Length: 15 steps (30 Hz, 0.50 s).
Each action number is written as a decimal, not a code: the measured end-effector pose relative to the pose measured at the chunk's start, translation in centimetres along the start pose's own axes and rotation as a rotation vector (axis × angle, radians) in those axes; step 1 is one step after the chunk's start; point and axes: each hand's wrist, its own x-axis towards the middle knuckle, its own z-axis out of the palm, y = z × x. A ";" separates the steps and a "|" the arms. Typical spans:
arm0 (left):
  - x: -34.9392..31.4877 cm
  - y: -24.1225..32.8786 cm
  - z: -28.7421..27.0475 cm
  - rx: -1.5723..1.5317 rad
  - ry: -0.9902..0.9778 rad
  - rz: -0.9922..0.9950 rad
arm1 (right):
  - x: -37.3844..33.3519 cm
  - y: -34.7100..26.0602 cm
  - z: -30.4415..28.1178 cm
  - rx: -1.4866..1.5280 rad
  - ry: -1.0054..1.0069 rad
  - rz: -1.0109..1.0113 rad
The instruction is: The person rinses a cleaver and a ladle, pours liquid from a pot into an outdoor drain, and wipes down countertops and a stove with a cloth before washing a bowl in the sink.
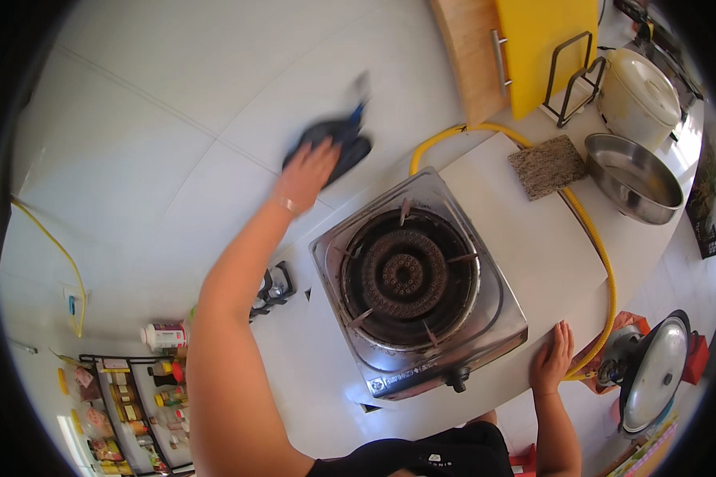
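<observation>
My left hand [306, 173] is pressed over a bunched dark blue-grey cloth [348, 156] against the pale tiled wall [159, 87]. Motion blurs the cloth's far end, where a loose tip sticks up. Below it on the white counter stands a steel single-burner gas stove [492, 306], its round black burner facing up and its knob toward me. To the right of the stove, my right hand [552, 362] lies on the counter's front edge, fingers stretched out, holding nothing.
A yellow gas hose [601, 246] loops round the stove's right side. Beyond it are a speckled stone slab [547, 167], a steel pan [632, 179], a white cooker [640, 95] and a rack with boards [569, 83]. Shelved jars [127, 397] stand lower left; a lidded pot [652, 378] sits lower right.
</observation>
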 end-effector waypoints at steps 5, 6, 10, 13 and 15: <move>-7.5 2.4 7.1 -0.318 -0.302 0.067 | 0.4 -0.6 -0.3 0.025 -0.016 -0.010; -4.5 0.6 4.9 -0.253 -0.559 0.183 | 0.4 -0.7 -0.3 0.014 -0.020 -0.013; 3.1 -1.4 -3.3 -0.318 -0.220 -0.123 | 0.2 -0.6 -0.1 -0.038 0.019 -0.013; -0.2 0.9 1.4 -0.125 0.305 -0.048 | 0.0 0.0 -0.2 -0.006 0.004 -0.012; -3.8 2.1 5.0 -0.154 0.390 -0.012 | 0.0 0.0 -0.2 0.016 -0.012 -0.001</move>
